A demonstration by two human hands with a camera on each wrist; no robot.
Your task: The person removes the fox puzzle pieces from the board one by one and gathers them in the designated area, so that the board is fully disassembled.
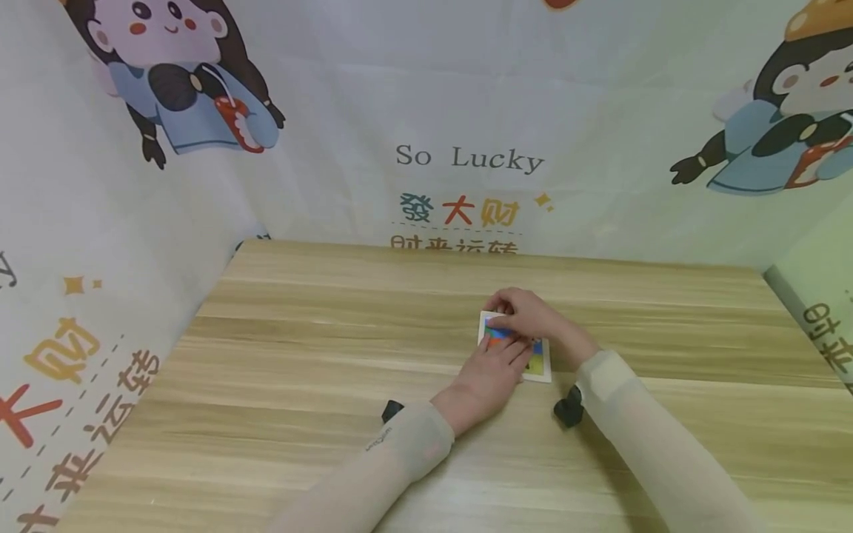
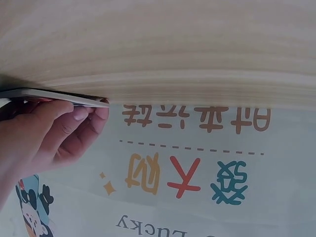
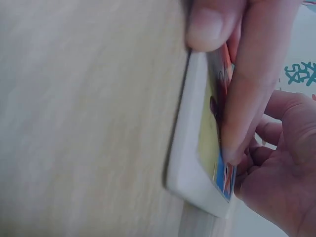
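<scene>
A small white-framed board [image 1: 541, 370] with a colourful picture lies on the wooden table [image 1: 300, 355] at its middle. My left hand [image 1: 508, 346] lies over it from the near side, fingers straight and resting on the picture. My right hand [image 1: 509, 314] reaches in from the right and pinches the board's far edge. In the right wrist view the thumb [image 3: 212, 24] presses the white rim [image 3: 192, 148] while a finger [image 3: 252, 89] lies across the picture. In the left wrist view my fingers [image 2: 64, 128] touch the thin board [image 2: 54, 95].
Printed cloth walls [image 1: 466, 159] with cartoon figures and lettering close in the table at the back, left and right. Bare tabletop stretches all round the board. Black wrist cameras [image 1: 569, 406] sit on both forearms.
</scene>
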